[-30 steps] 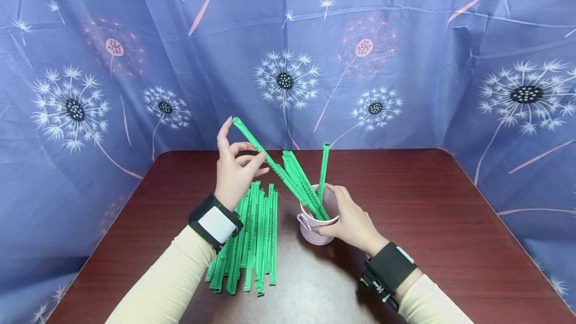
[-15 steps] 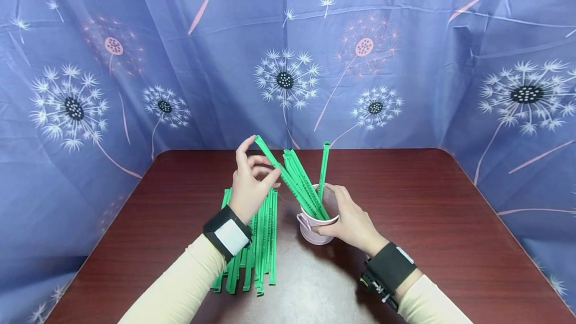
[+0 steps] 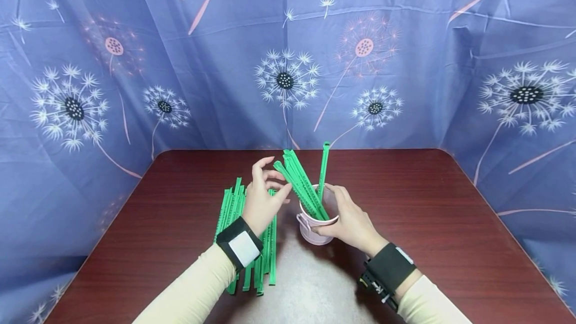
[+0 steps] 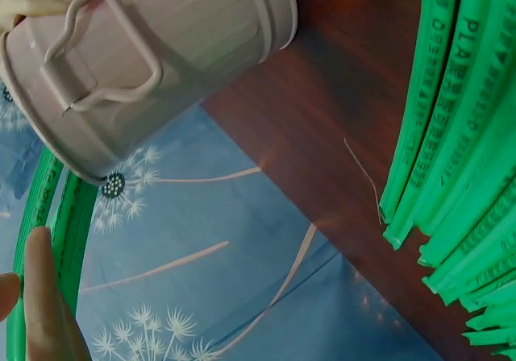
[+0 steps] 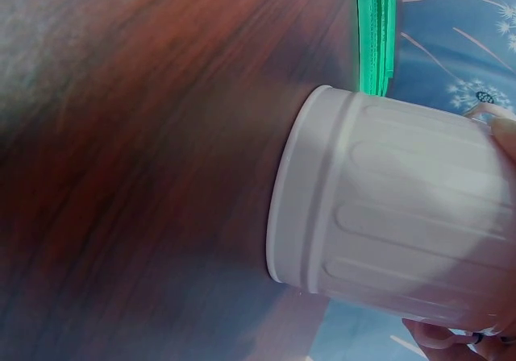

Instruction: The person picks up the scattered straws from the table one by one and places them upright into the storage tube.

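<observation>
A small pale pink bucket stands upright on the table, with several green wrapped straws leaning inside it. My right hand grips the bucket by its rim from the right. At the bucket's left, my left hand pinches a green wrapped straw between thumb and fingers near its top; its lower end is in the bucket, hidden by the wall. Another straw stands apart at the back of the bucket. In the left wrist view, a finger lies along the straws below the bucket's rim.
A pile of green wrapped straws lies on the table left of the bucket, partly under my left wrist. The dark red wooden table ends at a blue dandelion-print curtain behind and at both sides.
My left hand has moved right and down, sliding the straw deeper into the bucket until its top is near the other straws' tops. The right hand and the bucket have stayed still.
</observation>
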`<state>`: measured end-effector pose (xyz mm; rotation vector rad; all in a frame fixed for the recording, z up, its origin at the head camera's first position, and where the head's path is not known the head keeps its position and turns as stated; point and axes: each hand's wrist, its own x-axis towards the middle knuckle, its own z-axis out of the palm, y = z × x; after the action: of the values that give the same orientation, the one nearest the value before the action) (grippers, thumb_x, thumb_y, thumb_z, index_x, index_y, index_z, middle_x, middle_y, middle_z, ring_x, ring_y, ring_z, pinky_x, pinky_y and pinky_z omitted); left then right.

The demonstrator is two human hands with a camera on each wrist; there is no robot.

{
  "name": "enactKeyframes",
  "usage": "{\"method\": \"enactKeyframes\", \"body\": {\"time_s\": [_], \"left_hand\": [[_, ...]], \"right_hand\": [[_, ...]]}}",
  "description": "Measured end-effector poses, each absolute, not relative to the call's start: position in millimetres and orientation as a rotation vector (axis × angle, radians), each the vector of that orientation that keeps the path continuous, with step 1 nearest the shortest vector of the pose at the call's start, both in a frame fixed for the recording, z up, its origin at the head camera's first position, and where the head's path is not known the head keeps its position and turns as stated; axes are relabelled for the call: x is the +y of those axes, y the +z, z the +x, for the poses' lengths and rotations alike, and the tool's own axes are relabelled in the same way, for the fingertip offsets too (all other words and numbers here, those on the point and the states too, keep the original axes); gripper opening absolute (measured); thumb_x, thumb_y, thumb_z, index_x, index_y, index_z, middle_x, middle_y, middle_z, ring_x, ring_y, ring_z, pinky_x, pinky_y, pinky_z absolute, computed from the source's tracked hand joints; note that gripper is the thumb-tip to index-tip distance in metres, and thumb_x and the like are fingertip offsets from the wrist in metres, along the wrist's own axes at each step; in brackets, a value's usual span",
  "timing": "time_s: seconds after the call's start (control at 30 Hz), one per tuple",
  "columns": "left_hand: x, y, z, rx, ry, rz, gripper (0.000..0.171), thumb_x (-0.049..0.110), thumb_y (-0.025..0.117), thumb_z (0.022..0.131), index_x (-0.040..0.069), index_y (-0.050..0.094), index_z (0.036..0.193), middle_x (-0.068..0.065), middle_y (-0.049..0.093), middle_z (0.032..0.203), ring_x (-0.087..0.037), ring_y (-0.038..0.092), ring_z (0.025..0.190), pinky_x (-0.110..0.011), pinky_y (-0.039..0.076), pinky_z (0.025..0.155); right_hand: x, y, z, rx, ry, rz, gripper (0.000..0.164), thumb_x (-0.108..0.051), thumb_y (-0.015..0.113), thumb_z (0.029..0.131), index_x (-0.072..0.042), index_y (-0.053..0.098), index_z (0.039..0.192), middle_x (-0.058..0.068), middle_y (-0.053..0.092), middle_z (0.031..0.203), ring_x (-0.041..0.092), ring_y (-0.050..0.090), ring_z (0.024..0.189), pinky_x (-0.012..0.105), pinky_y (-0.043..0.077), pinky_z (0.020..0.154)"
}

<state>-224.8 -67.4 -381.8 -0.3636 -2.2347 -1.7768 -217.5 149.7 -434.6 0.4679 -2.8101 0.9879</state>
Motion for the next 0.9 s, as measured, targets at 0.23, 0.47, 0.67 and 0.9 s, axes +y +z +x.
{"method": "enactKeyframes", "body": {"time_s": [0.23, 0.47, 0.67, 0.9], "left_hand": [[-66, -387, -224, -2.287, -1.73, -0.359, 0.064, -0.002, 0.071, 0.087, 0.008, 0.034, 0.139, -0.019, 0.061, 0.104, -0.031, 0.07, 0.083, -0.034, 0.064, 0.061], [-73, -387, -226, -2.305, -1.708, -0.38, 0.07, 0.002, 0.076, 0.084, 0.01, 0.034, 0.139, -0.02, 0.063, 0.104, -0.029, 0.071, 0.081, -0.028, 0.062, 0.061], [-91, -389, -234, -2.433, -1.648, -0.335, 0.067, 0.009, 0.078, 0.083, 0.012, 0.04, 0.138, -0.009, 0.067, 0.103, -0.024, 0.07, 0.087, -0.027, 0.051, 0.069], [-125, -396, -248, -2.768, -1.261, -0.113, 0.044, 0.02, 0.074, 0.088, 0.01, 0.059, 0.127, -0.012, 0.069, 0.114, -0.028, 0.067, 0.102, -0.042, 0.057, 0.08]], "right_hand": [[150, -435, -217, -2.807, 0.981, 0.468, 0.102, -0.045, 0.088, 0.066, -0.017, 0.035, 0.148, 0.004, 0.046, 0.142, 0.028, 0.065, 0.108, 0.05, 0.059, 0.076], [149, -435, -217, -2.805, 0.997, 0.47, 0.102, -0.044, 0.088, 0.066, -0.017, 0.035, 0.148, 0.003, 0.046, 0.142, 0.026, 0.065, 0.109, 0.051, 0.059, 0.077], [149, -434, -217, -2.81, 1.0, 0.467, 0.101, -0.045, 0.087, 0.066, -0.018, 0.035, 0.148, 0.001, 0.046, 0.142, 0.026, 0.064, 0.111, 0.051, 0.059, 0.078], [149, -434, -217, -2.818, 0.991, 0.466, 0.101, -0.046, 0.087, 0.067, -0.016, 0.035, 0.149, 0.003, 0.046, 0.143, 0.026, 0.066, 0.105, 0.048, 0.058, 0.073]]}}
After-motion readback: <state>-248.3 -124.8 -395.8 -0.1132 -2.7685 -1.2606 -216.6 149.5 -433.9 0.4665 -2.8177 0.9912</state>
